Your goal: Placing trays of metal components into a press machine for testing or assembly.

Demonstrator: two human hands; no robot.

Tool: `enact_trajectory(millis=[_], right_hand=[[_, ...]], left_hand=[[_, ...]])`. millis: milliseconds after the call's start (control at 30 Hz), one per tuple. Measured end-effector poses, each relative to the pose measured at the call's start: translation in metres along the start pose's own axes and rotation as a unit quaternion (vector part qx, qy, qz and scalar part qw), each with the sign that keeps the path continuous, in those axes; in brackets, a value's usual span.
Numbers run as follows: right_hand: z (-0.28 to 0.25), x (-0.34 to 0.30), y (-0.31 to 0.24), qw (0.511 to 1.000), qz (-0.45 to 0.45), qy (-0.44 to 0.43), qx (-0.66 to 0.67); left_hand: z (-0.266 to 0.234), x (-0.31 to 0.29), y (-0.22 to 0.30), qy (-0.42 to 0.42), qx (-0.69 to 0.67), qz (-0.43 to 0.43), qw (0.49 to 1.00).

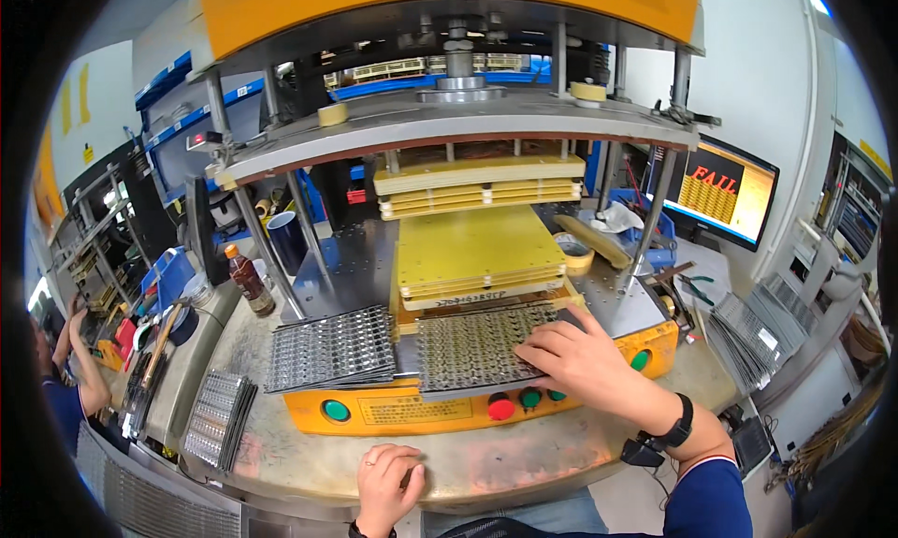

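Currently right hand (572, 356), fingers loosely bent, touches right part of perforated panel (468, 351) at front of press base (301, 416); cannot tell whether gripping. Left hand (388, 487), half-curled, empty, near worktable (524, 456) edge.

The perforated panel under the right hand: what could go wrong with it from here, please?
The perforated panel seems to overhang the orange front of the press, so pressure from the right hand might tip or slide it. The hand is also close above the green buttons in this view, so one might be pressed by accident. The neighbouring stack of panels is uneven; edges could perhaps catch if the panel shifts.
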State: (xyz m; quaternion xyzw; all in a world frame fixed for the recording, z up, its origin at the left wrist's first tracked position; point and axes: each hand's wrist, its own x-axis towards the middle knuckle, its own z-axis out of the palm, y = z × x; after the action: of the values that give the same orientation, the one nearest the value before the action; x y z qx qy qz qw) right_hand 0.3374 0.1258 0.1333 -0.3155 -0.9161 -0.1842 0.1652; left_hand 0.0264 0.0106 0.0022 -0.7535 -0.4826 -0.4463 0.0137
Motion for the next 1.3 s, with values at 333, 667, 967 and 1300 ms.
enact_trajectory(millis=[333,667,967,1300], right_hand=[[-0.009,0.001,0.002,0.994,0.063,0.080,0.050],[-0.026,0.007,0.002,0.978,0.106,0.011,0.182],[0.003,0.044,0.041,0.963,0.076,0.207,0.155],[0.071,0.100,0.126,0.964,0.114,0.185,0.155]], left_hand=[[-0.003,0.004,0.009,0.007,0.012,-0.004,1.000],[-0.003,0.004,0.010,0.013,0.010,0.003,1.000],[-0.002,0.003,0.008,0.017,0.021,0.005,1.000],[0.000,0.003,0.007,0.023,0.017,-0.010,1.000]])
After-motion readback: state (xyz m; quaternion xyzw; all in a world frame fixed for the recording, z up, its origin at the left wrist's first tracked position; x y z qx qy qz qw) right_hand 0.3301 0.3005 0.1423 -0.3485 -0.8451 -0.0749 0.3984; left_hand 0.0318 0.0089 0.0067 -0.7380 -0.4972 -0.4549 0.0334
